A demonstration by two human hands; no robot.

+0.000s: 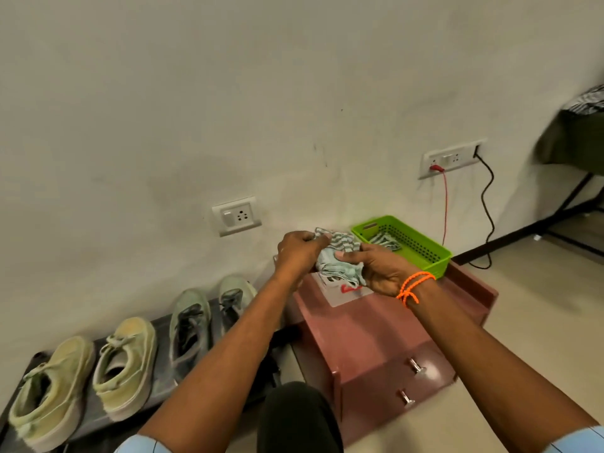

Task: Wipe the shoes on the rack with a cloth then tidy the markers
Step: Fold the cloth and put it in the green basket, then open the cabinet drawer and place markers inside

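Note:
A light blue striped cloth [338, 256] is held bunched above the pink drawer cabinet [376, 338]. My left hand [299, 253] pinches its upper left edge, and my right hand [387, 273], with an orange band at the wrist, grips its right side. On the low dark rack [160, 325] at the left stand two yellowish shoes [49, 387] [127, 361] and two grey-green sneakers [189, 325] [233, 299]. Something red [351, 288] lies on a clear tray under the cloth; I cannot tell if it is a marker.
A green plastic basket [425, 256] with another striped cloth inside sits on the cabinet's far right corner. Wall sockets [237, 215] [451, 156] with a red and a black cable are behind. A dark table stands at far right. My knee is at bottom centre.

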